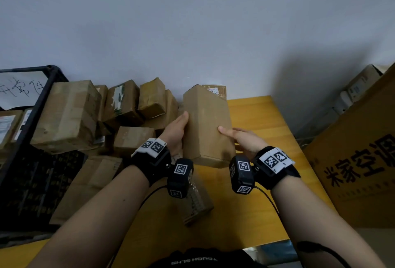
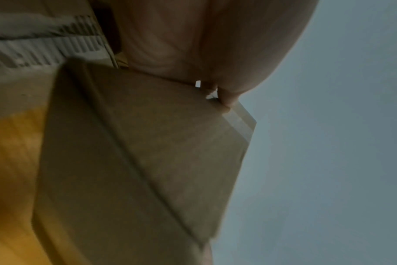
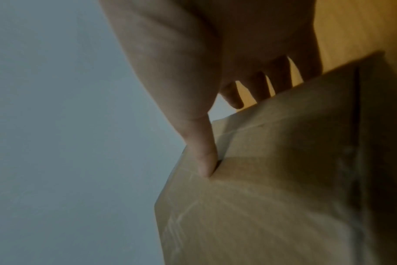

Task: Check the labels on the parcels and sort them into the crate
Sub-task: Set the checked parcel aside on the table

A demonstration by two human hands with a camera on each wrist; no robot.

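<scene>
Gripping from both sides, the left hand (image 1: pixel 176 127) and right hand (image 1: pixel 242 139) (thumbs on top) clasp a plain brown box (image 1: pixel 207 126), raised above the yellow table (image 1: pixel 263 118), its top face bare.

Held parcel (image 1: pixel 206 126): plain brown cardboard; table (image 1: pixel 256 113): yellow-orange wood grain; crate (image 1: pixel 42 88): black; wall (image 1: pixel 192 22): pale grey; wrist markers (image 1: pixel 154 146): black-and-white squares.

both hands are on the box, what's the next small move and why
Probably turn the box over: the face toward the head camera is plain cardboard with no label. The left hand and right hand grip opposite sides, so a rotation looks easy.
</scene>
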